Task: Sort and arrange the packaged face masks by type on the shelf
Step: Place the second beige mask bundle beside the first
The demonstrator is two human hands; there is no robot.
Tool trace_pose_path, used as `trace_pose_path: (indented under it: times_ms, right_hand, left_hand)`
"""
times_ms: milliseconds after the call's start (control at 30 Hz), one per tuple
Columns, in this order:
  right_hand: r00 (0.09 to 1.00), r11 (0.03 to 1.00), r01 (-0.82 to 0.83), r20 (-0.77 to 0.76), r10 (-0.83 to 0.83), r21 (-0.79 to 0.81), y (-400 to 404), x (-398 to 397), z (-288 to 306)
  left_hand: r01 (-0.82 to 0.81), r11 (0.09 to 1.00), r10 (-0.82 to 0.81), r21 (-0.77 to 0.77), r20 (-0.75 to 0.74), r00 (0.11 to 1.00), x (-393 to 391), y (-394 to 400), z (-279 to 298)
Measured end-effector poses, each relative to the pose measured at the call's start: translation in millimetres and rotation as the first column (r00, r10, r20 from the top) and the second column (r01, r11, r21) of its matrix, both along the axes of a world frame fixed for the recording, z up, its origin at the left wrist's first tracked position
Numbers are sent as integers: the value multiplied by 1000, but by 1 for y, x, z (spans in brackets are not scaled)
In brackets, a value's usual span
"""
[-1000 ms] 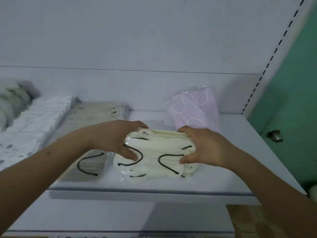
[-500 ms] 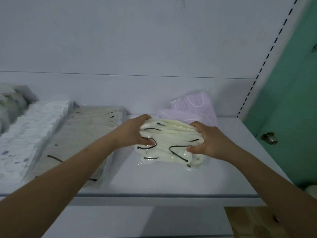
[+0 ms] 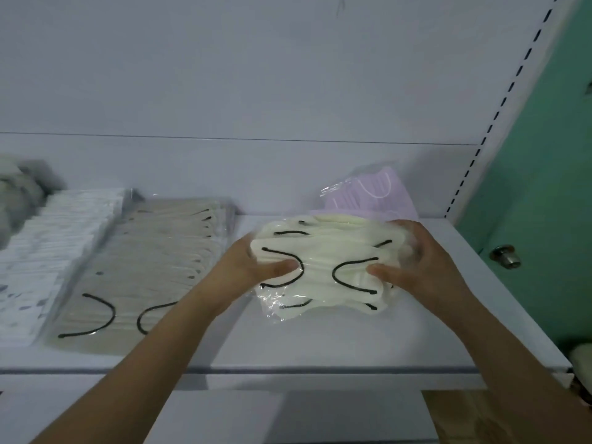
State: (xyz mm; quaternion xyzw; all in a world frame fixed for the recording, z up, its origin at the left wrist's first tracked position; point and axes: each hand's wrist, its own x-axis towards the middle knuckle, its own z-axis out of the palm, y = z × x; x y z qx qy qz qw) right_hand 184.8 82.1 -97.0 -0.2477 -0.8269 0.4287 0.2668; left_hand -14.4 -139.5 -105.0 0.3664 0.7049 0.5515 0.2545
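Cream pack (image 3: 323,270), a clear bag of cream masks with black ear loops, held between both hands just above or on the shelf (image 3: 320,344); contact with the board not clear. Long axis running left to right, from one palm to the other, so each hand equally near, one at each end. Left hand (image 3: 256,267) clamped on the left end, thumb pressed on the top face beside a black loop, fingers hidden behind and under the bag. Right hand (image 3: 416,267) curled round the right end, thumb on top, fingers wrapped over the far edge and the loose plastic. Directly behind the grip, touching or nearly touching the pack's far edge, a lilac pack (image 3: 374,195) with white loops, leaning toward the back wall. Left of the grip, past the left wrist, a beige row (image 3: 150,261) of masks with black loops, laid flat front to back; bare shelf between that row and the held pack. Further left, a white row (image 3: 48,251), then a grey pile (image 3: 19,190) at the frame's edge, blurred. Likely next: setting the pack down in the open gap, front of the lilac pack, square to the beige row. Bag slack and slippery-looking, so masks inside apt to slide and fan out on release.
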Motion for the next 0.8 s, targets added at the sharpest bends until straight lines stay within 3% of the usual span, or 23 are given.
trace_pose_path:
  times_ms: [67, 233, 367, 433, 533, 667, 733, 800]
  right_hand:
    - [993, 997, -53, -106, 46, -63, -12, 1, 0]
    - [918, 895, -361, 71, 390, -262, -34, 1, -34]
    - [974, 957, -226, -15, 227, -183, -41, -11, -38]
    - [971, 944, -231, -120, 207, -236, -43, -24, -28]
    - [903, 799, -422, -274, 330, -429, -51, -52, -13]
    - [855, 583, -510, -299, 424, -632, -54, -92, -26]
    - [852, 524, -502, -291, 435, -688, -49, -103, -35]
    - [856, 526, -494, -281, 434, -693, -40, -107, -40]
  left_hand:
    - [-26, 999, 26, 32, -10, 1000, 2, -20, 1]
    - [48, 990, -46, -132, 18, 999, 1, -51, -12]
    - [-1, 998, -2, -61, -49, 999, 1, -50, -2]
    - [-42, 998, 44, 38, -54, 998, -1, -51, 11]
    - [-70, 988, 70, 134, 0, 998, -13, -61, 20]
    - [-139, 985, 140, 100, -2, 990, -29, -66, 12]
    - [-147, 985, 147, 87, 7, 989, -33, -61, 6]
    - [-133, 987, 133, 94, 8, 991, -35, -54, 4]
